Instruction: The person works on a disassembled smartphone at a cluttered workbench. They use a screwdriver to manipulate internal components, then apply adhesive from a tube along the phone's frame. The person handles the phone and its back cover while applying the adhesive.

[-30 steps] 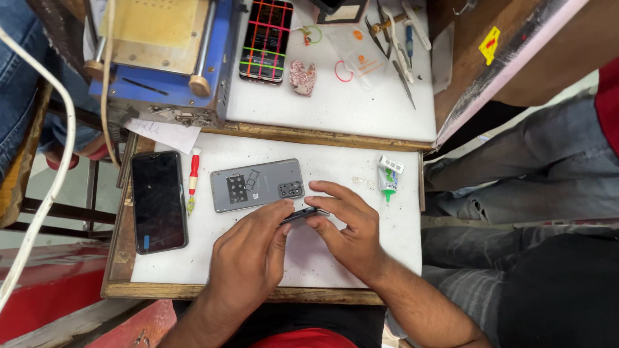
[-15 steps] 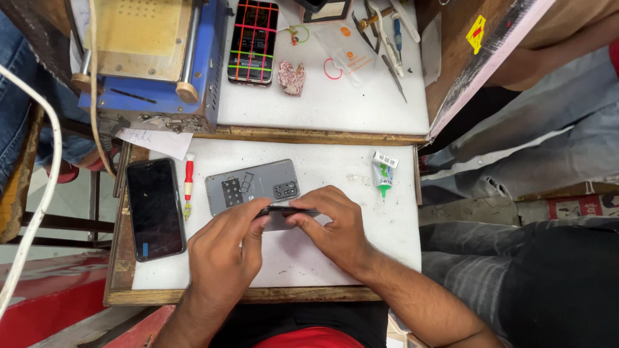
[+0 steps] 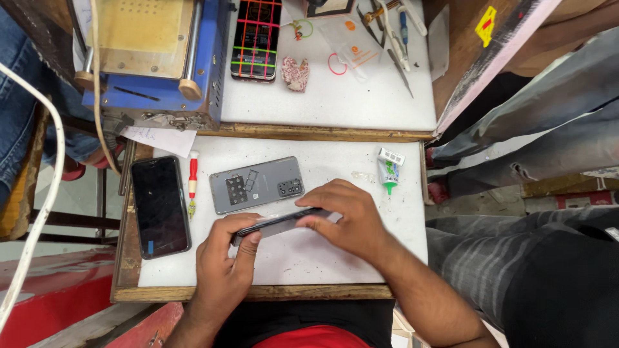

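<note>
Nearest to me, my left hand (image 3: 222, 270) comes up from the bottom edge and pinches the left end of a dark phone (image 3: 278, 222), thumb on its near side and fingertips curled over the top. My right hand (image 3: 345, 216) clamps the other end, fingers bent over the far edge and thumb pressed to the near one. So both hands are closed on the phone, which sits edge-on and slightly tilted between them, just above the white worktop (image 3: 303, 258) near its middle. I cannot tell whether its lower edge touches the surface.

Just beyond the hands lies a grey back cover (image 3: 256, 184), flat, its camera cluster toward the right. Left of it a red screwdriver (image 3: 192, 182) lies lengthwise, and left again a black phone (image 3: 160, 206) rests screen up near the table's edge. To the right, well apart from my right hand, a small glue tube (image 3: 388, 171) with a green tip lies on the white top.

Farther off, on the upper shelf, I see a blue machine (image 3: 161, 58) at left, a phone with a coloured grid screen (image 3: 256, 38), a pinkish crumpled wad (image 3: 296, 72), and tweezers (image 3: 394, 55) among other tools at the far right.
</note>
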